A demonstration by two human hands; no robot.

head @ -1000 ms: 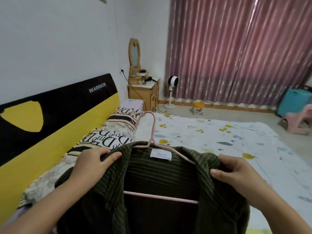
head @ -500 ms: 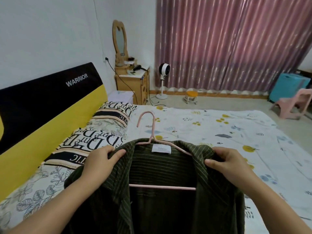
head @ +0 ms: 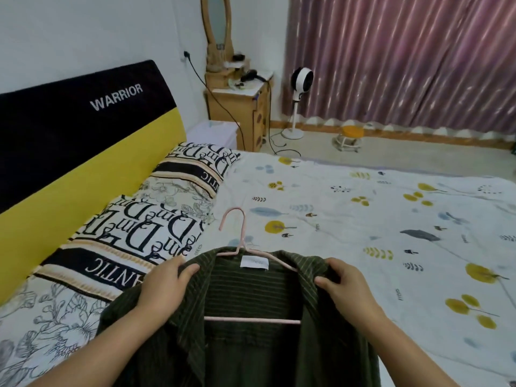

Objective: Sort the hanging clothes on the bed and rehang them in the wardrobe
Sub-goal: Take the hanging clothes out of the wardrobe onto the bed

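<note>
A dark green striped shirt (head: 245, 317) hangs on a pink hanger (head: 252, 319) at the near middle of the scene, held up over the near edge of the bed (head: 349, 219). The left hand (head: 163, 289) grips the left side of the collar, thumb curled over the fabric edge and fingers tucked behind it. The right hand (head: 347, 286) grips the right side of the collar in the same way, its thumb lying along the front of the cloth. The hanger's hook rises above the collar and points toward the far side, and its lower bar crosses the open front of the shirt between the two wrists. A white label (head: 254, 262) sits inside the neck, just below the hook; its print is too blurred to read.

On the left, two pillows (head: 156, 219) with large black lettering lie against a black and yellow headboard (head: 83, 129) marked WARRIOR. The white bedsheet, printed with yellow and grey shapes, spreads to the right. At the far left stands a wooden dresser (head: 237, 107) with a tall mirror (head: 216, 20), a cable running down from the wall beside it. A white fan (head: 300, 90) on a stand is just right of the dresser, and a small yellow stool (head: 349, 138) sits further right on the floor. Pink curtains (head: 405, 60) cover the far wall.
</note>
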